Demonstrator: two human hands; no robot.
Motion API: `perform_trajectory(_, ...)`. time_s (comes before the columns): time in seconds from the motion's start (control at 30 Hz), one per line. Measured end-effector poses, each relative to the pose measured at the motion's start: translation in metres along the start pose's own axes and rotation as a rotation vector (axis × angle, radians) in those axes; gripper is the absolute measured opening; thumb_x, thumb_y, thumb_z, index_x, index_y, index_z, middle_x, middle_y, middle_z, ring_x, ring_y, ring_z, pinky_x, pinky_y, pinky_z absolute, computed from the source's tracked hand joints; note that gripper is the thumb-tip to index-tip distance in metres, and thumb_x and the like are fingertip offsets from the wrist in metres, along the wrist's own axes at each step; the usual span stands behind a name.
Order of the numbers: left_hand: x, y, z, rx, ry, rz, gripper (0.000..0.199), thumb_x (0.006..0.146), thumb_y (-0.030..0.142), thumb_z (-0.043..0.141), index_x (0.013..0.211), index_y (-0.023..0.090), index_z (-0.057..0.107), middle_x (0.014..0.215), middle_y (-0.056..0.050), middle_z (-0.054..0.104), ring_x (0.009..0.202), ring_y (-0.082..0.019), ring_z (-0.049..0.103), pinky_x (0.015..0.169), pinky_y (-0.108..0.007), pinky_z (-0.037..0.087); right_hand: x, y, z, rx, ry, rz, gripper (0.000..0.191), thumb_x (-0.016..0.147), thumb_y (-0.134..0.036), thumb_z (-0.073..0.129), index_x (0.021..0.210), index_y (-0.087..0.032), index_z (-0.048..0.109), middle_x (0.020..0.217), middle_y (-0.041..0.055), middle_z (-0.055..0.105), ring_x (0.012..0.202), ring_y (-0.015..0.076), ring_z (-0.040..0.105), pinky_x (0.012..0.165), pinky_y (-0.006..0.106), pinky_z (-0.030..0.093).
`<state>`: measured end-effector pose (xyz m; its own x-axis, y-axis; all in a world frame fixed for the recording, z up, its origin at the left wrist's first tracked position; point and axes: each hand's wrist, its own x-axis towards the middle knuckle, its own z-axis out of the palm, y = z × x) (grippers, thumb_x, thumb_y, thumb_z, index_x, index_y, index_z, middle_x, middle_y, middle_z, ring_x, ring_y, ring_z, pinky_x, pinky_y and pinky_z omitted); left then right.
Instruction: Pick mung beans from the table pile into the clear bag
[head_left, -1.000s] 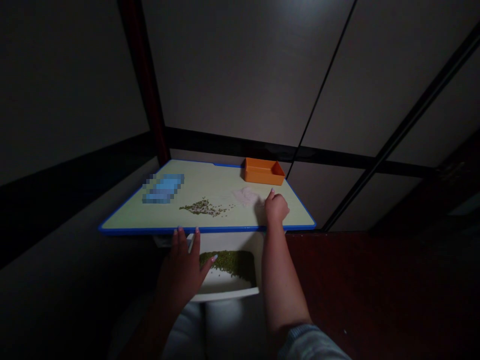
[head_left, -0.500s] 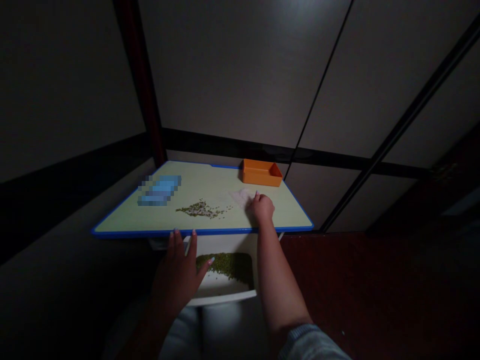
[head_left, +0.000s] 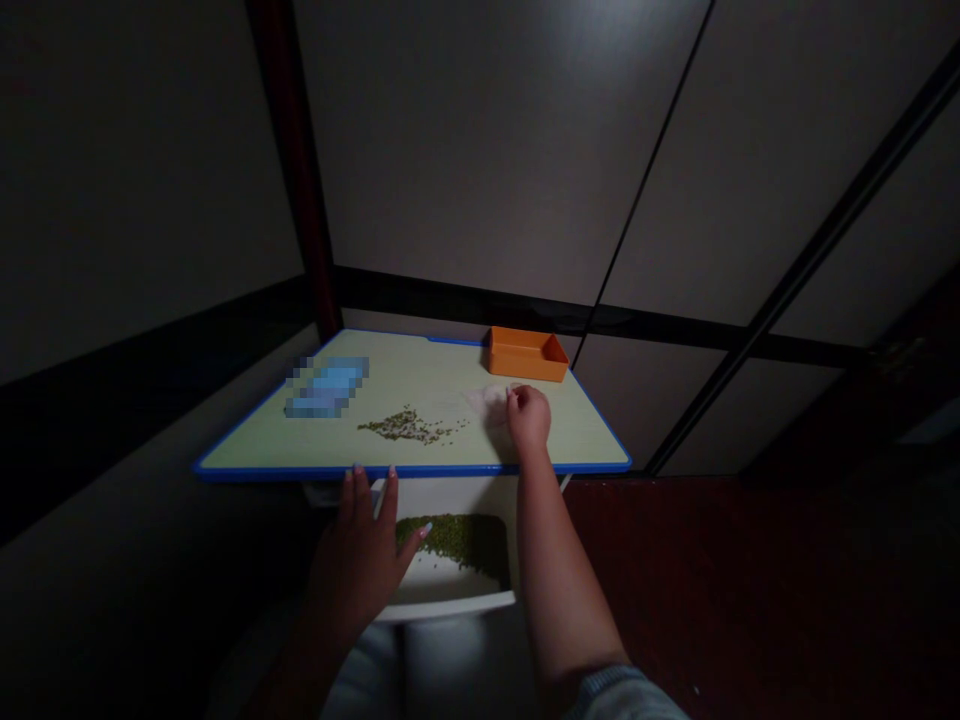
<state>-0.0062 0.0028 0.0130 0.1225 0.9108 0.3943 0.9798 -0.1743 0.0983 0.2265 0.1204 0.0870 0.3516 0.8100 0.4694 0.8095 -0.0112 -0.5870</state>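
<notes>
My right hand (head_left: 529, 418) is closed in a pinch over the right part of the pale green table (head_left: 277, 440), beside a whitish patch of small material (head_left: 490, 402). What its fingers hold is too small to make out. Scattered green beans (head_left: 409, 426) lie left of it on the tabletop. My left hand (head_left: 369, 550) is spread, its fingertips at the table's blue front edge, its palm over the left side of an open white drawer (head_left: 442, 605). Many green beans (head_left: 465, 535) lie inside that drawer.
An orange open box (head_left: 527, 362) stands at the table's back right corner. A blurred blue item (head_left: 330, 387) lies on the left side. Dark grey panels (head_left: 465, 150) rise behind the table, and a reddish floor (head_left: 697, 570) shows at the right.
The whole view has shifted slightly, with the table a little lower and further right. The fingers of my right hand have changed pose slightly beside the whitish patch. My left hand stays spread.
</notes>
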Motion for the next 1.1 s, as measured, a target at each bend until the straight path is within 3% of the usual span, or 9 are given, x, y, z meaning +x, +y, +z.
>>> perform_trajectory(0.23,-0.001,0.0,0.001,0.004,-0.002,0.0,0.078,0.081,0.058,0.045,0.14,0.008,0.036,0.15,-0.033,0.021,0.142,-0.044,0.016,0.099,-0.05,0.043,-0.009,-0.007,0.008,0.171,-0.199,-0.11,0.029,0.085,-0.018,0.048,0.112,-0.02,0.059,0.08,-0.0006,0.065,0.072,0.0134,0.056,0.066,0.021,0.038)
perform_trajectory(0.43,-0.001,0.001,0.001,0.007,-0.004,-0.004,0.078,0.08,0.057,0.047,0.141,0.009,0.035,0.151,-0.032,0.02,0.142,-0.043,0.015,0.099,-0.049,0.042,-0.012,-0.011,0.012,0.105,-0.322,-0.143,0.029,0.085,-0.022,0.054,0.113,-0.019,0.06,0.08,0.0004,0.066,0.071,0.0127,0.057,0.064,0.021,0.038)
perform_trajectory(0.67,-0.002,0.001,0.001,-0.009,-0.01,-0.012,0.079,0.081,0.059,0.042,0.142,0.01,0.033,0.152,-0.03,0.02,0.143,-0.042,0.015,0.098,-0.049,0.043,-0.011,-0.012,0.011,-0.113,-0.304,-0.044,0.029,0.087,-0.031,0.053,0.112,-0.022,0.064,0.096,0.0076,0.072,0.086,0.0187,0.064,0.071,0.025,0.042)
perform_trajectory(0.83,-0.002,0.002,-0.001,-0.01,-0.026,-0.025,0.078,0.081,0.059,0.043,0.142,0.011,0.033,0.152,-0.029,0.021,0.143,-0.041,0.015,0.097,-0.049,0.043,-0.013,-0.02,0.018,-0.151,-0.339,-0.075,0.029,0.087,-0.032,0.053,0.111,-0.022,0.066,0.1,0.0085,0.072,0.093,0.0207,0.065,0.076,0.027,0.043)
perform_trajectory(1.0,-0.001,0.002,-0.002,-0.028,-0.027,-0.031,0.078,0.081,0.058,0.044,0.142,0.011,0.033,0.153,-0.027,0.021,0.143,-0.041,0.016,0.099,-0.049,0.042,-0.017,-0.027,0.019,-0.086,-0.365,-0.141,0.029,0.086,-0.028,0.054,0.112,-0.023,0.065,0.093,0.0055,0.073,0.086,0.0177,0.065,0.073,0.025,0.042)
perform_trajectory(1.1,-0.001,0.003,-0.003,-0.045,-0.022,-0.044,0.078,0.08,0.057,0.047,0.141,0.01,0.035,0.152,-0.028,0.022,0.143,-0.041,0.016,0.1,-0.049,0.041,-0.018,-0.027,0.017,-0.039,-0.316,-0.173,0.03,0.087,-0.026,0.053,0.115,-0.023,0.064,0.088,0.0037,0.072,0.08,0.0162,0.063,0.07,0.024,0.041)
